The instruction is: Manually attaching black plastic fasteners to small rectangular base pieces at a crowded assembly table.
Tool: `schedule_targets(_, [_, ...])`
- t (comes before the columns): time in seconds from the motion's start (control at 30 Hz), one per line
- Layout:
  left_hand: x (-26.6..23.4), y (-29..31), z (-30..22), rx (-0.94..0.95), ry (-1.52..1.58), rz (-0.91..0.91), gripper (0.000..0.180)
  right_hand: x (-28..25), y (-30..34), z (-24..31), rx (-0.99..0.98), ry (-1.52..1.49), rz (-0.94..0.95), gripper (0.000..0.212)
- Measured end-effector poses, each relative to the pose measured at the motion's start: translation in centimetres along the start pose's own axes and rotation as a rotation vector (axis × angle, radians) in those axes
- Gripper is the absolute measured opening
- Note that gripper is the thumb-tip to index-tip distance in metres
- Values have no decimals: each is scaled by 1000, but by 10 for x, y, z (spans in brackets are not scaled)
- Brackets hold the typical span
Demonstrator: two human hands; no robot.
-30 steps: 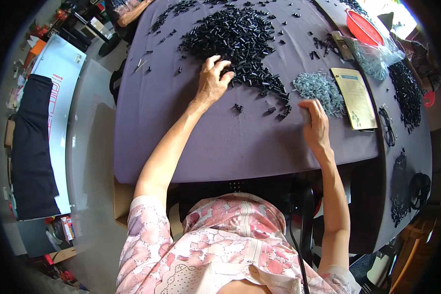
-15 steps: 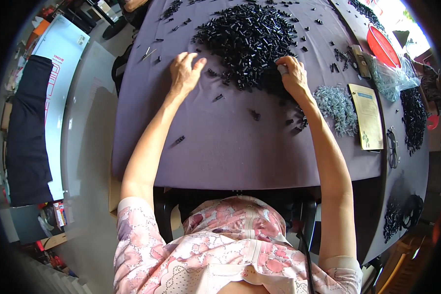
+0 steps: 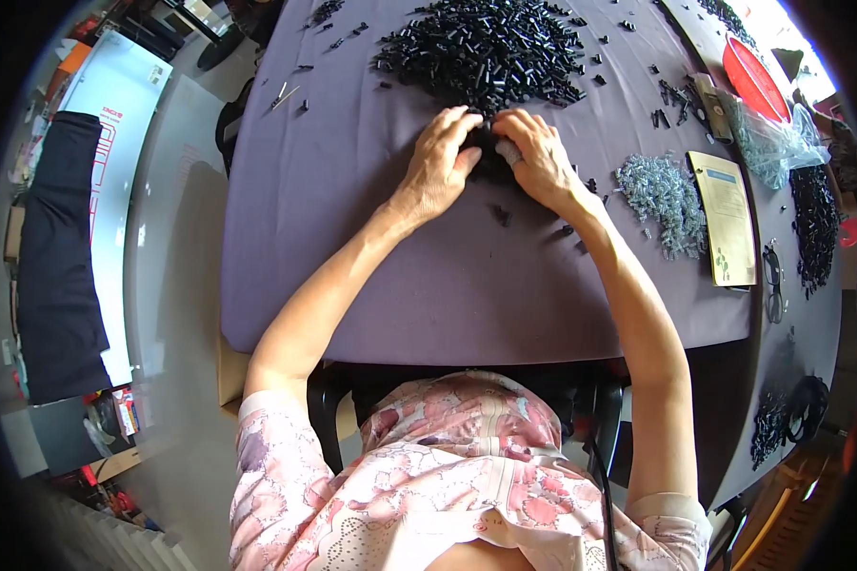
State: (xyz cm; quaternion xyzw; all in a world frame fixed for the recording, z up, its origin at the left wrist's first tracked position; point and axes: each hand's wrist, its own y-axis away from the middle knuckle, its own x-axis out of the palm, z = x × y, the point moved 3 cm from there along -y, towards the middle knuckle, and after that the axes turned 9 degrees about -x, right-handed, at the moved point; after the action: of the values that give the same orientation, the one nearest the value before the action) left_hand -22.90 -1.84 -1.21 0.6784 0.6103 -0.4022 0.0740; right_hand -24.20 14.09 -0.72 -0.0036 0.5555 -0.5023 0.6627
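A big heap of small black tubular plastic pieces [image 3: 486,48] lies at the far middle of the table. My left hand [image 3: 438,162] and my right hand [image 3: 540,157] meet at the heap's near edge. Their fingers curl inward around a small cluster of black pieces [image 3: 484,139] between them. The fingertips are partly hidden among the pieces. A band is wrapped round one finger of my right hand. One loose black piece [image 3: 501,215] lies on the cloth just below the hands, and a few more sit by my right wrist.
Right of my right arm lie a pile of clear plastic bits [image 3: 662,203] and a yellow booklet [image 3: 724,219]. Beyond are a red basket [image 3: 756,78], a clear plastic bag [image 3: 781,143], eyeglasses [image 3: 773,283] and another black pile [image 3: 815,228]. Thin sticks [image 3: 282,96] lie at left.
Both hands have swept inward from either side and come together at the heap's near edge. Loose pieces there have been gathered between them. The view has shifted slightly.
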Motion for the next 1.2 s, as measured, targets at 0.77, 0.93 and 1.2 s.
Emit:
schedule_targets(0.77, [-26, 95, -46, -48, 268, 51, 55, -27, 59, 90, -155, -9, 87, 38])
schedule_targets(0.93, [-48, 103, -45, 15, 56, -114, 38, -25, 62, 97, -131, 40, 63, 39])
schedule_targets(1.2, [-87, 146, -3, -77, -270, -176, 16, -18, 61, 92, -157, -8, 56, 44])
